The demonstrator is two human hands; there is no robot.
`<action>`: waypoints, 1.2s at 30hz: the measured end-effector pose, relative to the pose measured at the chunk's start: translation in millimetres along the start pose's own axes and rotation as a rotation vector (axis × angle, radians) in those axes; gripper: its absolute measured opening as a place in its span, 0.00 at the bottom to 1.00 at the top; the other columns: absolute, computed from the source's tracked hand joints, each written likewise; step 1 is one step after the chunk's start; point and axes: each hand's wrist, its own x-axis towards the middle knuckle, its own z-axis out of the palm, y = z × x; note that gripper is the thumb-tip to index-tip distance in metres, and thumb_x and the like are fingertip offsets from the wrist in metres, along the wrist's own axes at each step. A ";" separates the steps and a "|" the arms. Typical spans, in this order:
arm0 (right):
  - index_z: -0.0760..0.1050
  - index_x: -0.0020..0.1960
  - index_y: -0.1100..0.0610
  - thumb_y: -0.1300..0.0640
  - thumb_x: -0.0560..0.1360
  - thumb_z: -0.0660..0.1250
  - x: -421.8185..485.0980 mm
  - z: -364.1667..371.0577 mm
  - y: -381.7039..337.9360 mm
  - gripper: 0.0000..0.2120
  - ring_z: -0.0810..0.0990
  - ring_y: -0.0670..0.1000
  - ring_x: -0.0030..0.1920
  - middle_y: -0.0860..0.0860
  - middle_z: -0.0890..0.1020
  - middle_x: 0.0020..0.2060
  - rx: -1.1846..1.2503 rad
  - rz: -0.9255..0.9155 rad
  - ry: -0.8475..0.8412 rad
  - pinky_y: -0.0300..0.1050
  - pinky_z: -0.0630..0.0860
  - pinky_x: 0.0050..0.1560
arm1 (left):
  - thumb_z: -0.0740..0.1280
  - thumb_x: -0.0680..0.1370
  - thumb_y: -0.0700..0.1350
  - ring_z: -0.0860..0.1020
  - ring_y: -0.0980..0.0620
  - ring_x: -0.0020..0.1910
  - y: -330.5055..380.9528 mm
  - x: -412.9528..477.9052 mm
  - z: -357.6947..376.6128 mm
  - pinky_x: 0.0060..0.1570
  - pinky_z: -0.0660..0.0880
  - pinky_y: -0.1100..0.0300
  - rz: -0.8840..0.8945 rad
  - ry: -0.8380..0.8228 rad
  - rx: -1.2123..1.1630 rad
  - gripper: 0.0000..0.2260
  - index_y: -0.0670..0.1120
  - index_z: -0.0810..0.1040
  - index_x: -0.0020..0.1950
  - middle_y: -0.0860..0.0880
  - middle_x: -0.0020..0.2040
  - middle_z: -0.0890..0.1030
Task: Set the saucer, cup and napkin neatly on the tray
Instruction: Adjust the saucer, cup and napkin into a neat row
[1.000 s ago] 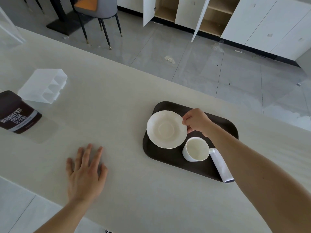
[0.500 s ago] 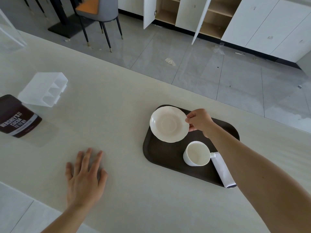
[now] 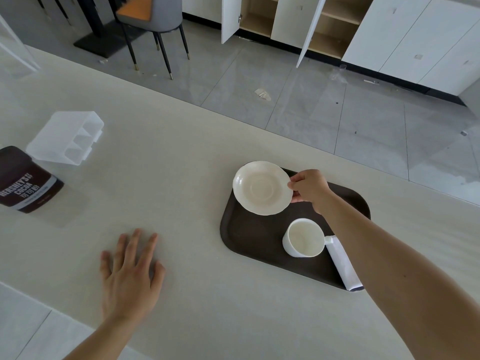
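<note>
A dark brown tray (image 3: 249, 240) lies on the pale table. My right hand (image 3: 309, 188) pinches the right rim of a cream saucer (image 3: 262, 188), which hangs over the tray's far left corner. Nearer to me on the tray stands a white cup (image 3: 304, 237), its handle pointing right. A folded white napkin (image 3: 342, 266) lies along the tray's right end, partly hidden under my forearm. My left hand (image 3: 130, 274) rests flat on the table, fingers spread, well left of the tray.
A brown cocoa pouch (image 3: 23, 180) and a clear plastic organiser (image 3: 67, 139) lie at the table's left. Beyond the far table edge are tiled floor, a grey chair (image 3: 153, 19) and white cabinets with open doors.
My right hand has carried the saucer from the middle-left of the tray toward its far left corner. The left hand, cup and napkin stay put.
</note>
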 end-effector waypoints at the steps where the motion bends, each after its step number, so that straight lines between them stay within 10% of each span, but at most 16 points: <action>1: 0.79 0.43 0.58 0.67 0.75 0.70 0.1 -0.1 0.2 0.06 0.87 0.55 0.33 0.56 0.85 0.41 0.006 0.000 -0.002 0.50 0.85 0.42 | 0.53 0.75 0.54 0.61 0.39 0.77 0.3 -0.2 -0.6 0.74 0.54 0.36 0.000 0.001 0.000 0.28 0.50 0.70 0.74 0.42 0.77 0.67; 15: 0.79 0.46 0.60 0.65 0.76 0.71 -7.4 -3.0 -1.9 0.02 0.87 0.54 0.34 0.58 0.85 0.44 0.065 0.029 -0.037 0.44 0.84 0.33 | 0.53 0.75 0.54 0.60 0.40 0.78 -2.1 0.4 3.4 0.74 0.53 0.36 -0.001 -0.003 0.005 0.28 0.51 0.69 0.75 0.42 0.77 0.67; 21: 0.81 0.47 0.58 0.60 0.77 0.70 -18.6 -13.5 6.2 0.02 0.87 0.55 0.38 0.57 0.86 0.40 -0.018 -0.034 -0.034 0.50 0.85 0.45 | 0.53 0.75 0.54 0.61 0.40 0.78 -2.7 0.2 4.6 0.74 0.53 0.37 -0.001 0.004 0.007 0.28 0.51 0.69 0.75 0.43 0.77 0.67; 36: 0.82 0.51 0.46 0.72 0.70 0.62 -107.5 -95.1 60.6 0.24 0.83 0.38 0.46 0.40 0.85 0.44 -0.477 -0.338 -0.093 0.33 0.78 0.47 | 0.52 0.75 0.54 0.59 0.41 0.78 -0.9 -1.4 1.4 0.75 0.51 0.37 -0.012 0.002 0.002 0.28 0.52 0.69 0.75 0.43 0.77 0.66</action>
